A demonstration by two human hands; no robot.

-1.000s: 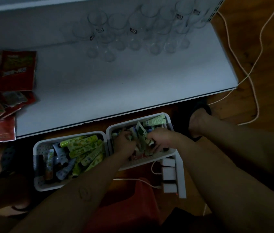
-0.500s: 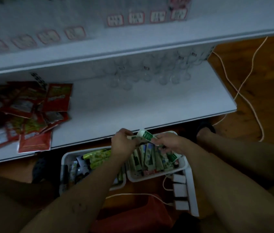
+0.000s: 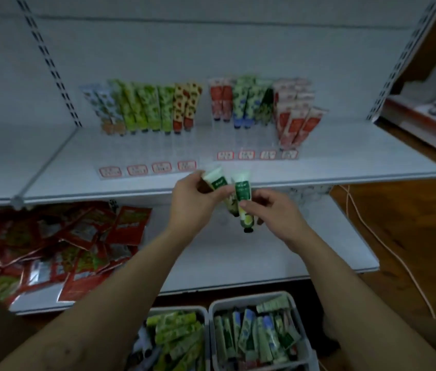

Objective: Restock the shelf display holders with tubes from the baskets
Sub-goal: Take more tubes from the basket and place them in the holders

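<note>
Red sachets [image 3: 77,236] heaped left; white cable [image 3: 348,195] crosses wooden floor [image 3: 412,210].

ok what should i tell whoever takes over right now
Left hand grips a white-and-green tube; right hand pinches a second tube. Both tubes are raised before the upper shelf.
Display holders: back rows filled, front rows look bare.
Left basket and right basket on the floor hold many tubes.
To do: slot these two, then more from the baskets.
</note>
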